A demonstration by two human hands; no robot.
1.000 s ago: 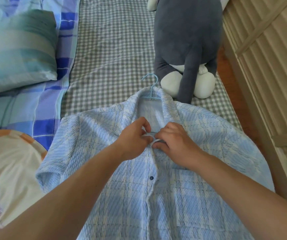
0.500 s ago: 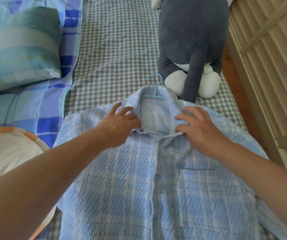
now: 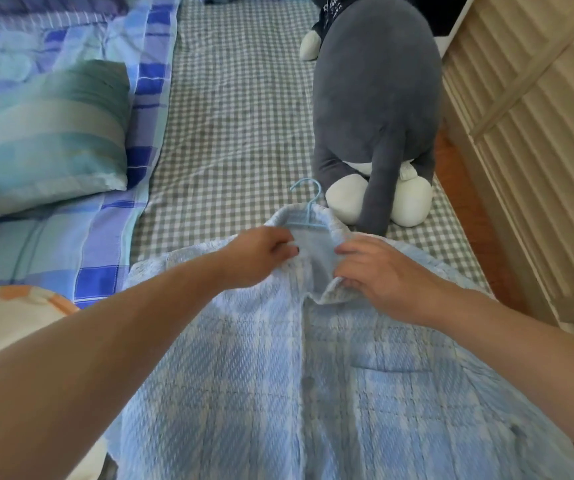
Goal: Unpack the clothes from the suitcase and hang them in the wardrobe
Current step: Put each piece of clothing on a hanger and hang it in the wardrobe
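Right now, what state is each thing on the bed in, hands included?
Light blue plaid button-up shirt: lying flat, front up, on the hanger.
Light blue plastic hanger: inside the shirt's neck, hook sticking out onto the bed.
Left hand: gripping the collar's left side.
Right hand: pinching the collar's right side.
Grey and white plush toy: sitting upright beyond the collar.
Teal striped pillow: lying on the blue plaid bedding.
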